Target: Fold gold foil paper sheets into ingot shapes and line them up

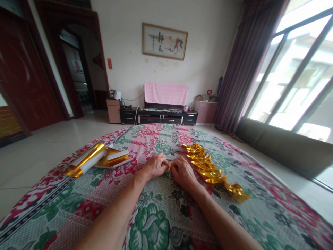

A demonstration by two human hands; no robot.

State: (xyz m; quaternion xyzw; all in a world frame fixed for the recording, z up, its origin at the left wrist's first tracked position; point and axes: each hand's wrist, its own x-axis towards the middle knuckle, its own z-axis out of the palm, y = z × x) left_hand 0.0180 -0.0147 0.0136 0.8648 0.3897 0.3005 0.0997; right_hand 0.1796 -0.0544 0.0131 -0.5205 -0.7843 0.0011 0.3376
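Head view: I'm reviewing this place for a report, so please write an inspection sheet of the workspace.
Surface: red, green and white flower-patterned cloth.
Job's things: row of folded, shiny gold foil pieces on the right; gold-and-white roll and gold-and-white sheets on the left; small gold piece, mostly hidden.
Clutter: small objects on the low black cabinet.
Hands: left hand and right hand close together, both curled; grip unclear.
Cables: thin white cable at the cabinet.
Surroundings: pink cloth, framed wall picture, purple curtain, bright window.
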